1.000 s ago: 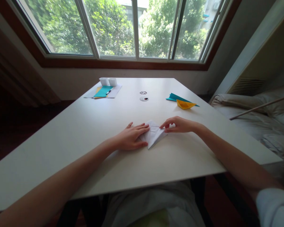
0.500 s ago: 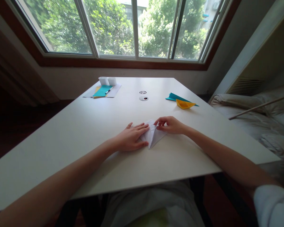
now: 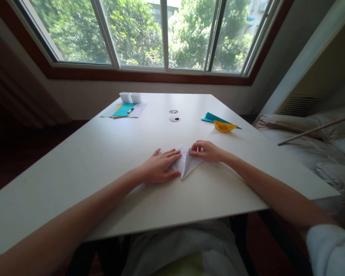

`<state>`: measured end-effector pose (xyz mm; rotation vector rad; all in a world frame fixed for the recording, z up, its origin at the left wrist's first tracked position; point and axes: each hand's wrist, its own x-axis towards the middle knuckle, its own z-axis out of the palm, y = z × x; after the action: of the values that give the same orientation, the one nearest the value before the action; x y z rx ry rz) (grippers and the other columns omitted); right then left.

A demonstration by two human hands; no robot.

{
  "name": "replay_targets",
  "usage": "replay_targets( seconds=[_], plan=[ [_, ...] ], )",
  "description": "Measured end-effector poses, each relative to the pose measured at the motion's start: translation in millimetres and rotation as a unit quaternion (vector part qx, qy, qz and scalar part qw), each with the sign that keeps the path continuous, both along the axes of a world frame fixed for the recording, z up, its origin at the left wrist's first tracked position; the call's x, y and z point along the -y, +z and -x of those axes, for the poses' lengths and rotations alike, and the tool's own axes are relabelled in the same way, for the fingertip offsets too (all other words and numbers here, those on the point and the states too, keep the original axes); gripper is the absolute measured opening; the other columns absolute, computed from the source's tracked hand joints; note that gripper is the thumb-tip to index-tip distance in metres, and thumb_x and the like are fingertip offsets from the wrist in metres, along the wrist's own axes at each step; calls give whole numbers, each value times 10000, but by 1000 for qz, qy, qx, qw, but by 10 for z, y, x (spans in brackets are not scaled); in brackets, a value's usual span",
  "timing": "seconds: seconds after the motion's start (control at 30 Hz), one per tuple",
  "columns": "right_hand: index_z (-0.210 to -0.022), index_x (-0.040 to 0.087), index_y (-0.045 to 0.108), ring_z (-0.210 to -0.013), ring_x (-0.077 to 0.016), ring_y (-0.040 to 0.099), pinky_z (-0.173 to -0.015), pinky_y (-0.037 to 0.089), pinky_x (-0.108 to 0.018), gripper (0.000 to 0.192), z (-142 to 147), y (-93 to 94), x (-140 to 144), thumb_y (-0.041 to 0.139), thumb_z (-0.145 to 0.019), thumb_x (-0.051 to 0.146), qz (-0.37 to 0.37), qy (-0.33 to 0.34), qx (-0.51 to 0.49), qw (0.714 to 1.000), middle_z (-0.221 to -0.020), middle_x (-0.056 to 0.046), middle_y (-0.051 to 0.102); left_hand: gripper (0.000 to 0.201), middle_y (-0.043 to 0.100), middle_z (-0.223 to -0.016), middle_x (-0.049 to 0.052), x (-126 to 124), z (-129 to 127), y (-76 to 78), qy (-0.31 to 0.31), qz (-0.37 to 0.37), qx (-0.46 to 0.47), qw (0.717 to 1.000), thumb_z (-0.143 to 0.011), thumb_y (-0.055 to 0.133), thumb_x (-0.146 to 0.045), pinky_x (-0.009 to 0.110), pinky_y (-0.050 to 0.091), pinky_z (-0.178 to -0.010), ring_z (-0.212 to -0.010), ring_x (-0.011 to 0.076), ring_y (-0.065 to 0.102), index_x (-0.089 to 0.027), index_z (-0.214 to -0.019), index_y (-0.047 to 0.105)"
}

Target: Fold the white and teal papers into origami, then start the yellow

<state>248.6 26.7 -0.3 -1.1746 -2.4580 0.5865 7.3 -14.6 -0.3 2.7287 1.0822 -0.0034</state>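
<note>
Paper: a white folded sheet (image 3: 186,164) lies flat on the table (image 3: 103,153), near the middle of the near half, between the two hands.
Shape: a narrow kite or dart form, with a centre crease running down it.
Long axis: runs from the far end, near the fingertips of both hands, down toward the person.
Pointing: the sharp tip points at the near table edge, slightly to the left; the broader end lies away from the person.
Right flap: a corner sticks out to the right, under the right hand.
Left hand (image 3: 158,166): palm down and flat, fingers stretched out together, pressing the left part of the paper onto the table; the thumb lies along the lower edge.
Left grip: nothing pinched, only pressing down.
Right hand (image 3: 207,151): curled, fingertips bunched at the upper right edge of the paper, touching it beside the crease.
Right grip: fingers drawn close; whether they pinch a layer or just press on it I cannot tell.
Hands: fingertips near each other across the crease, not touching.
Yellow fold (image 3: 224,126): a folded yellow piece far right on the table, lying on a teal sheet (image 3: 211,117).
Far left: a teal sheet (image 3: 123,109) with a pen on pale papers, two white cups (image 3: 130,97) behind.
Centre far: two small round discs (image 3: 174,119).
Beyond: a window (image 3: 149,34) with green trees.
</note>
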Motion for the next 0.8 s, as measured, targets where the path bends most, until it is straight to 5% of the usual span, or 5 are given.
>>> replay_targets(
  seconds=[0.57, 0.8],
  plan=[
    [-805, 189, 599, -731, -143, 517, -676, 385, -264, 210, 140, -136, 61, 563, -785, 395, -98, -109, 48, 988, -802, -40, 585, 665, 260, -1448, 90, 11, -43, -8, 13, -13, -2, 1000, -837, 313, -596, 498, 131, -1049, -1325, 251, 226, -231, -1386, 226],
    [-825, 196, 591, -778, -176, 511, -728, 354, -301, 166, 201, -101, 158, 553, -806, 356, -172, -90, 77, 978, -799, -40, 598, 658, 289, -1437, 86, 25, -66, -3, 26, -31, -1, 999, -832, 347, -584, 471, 186, -1031, -1302, 262, 273, -256, -1389, 225]
  ],
)
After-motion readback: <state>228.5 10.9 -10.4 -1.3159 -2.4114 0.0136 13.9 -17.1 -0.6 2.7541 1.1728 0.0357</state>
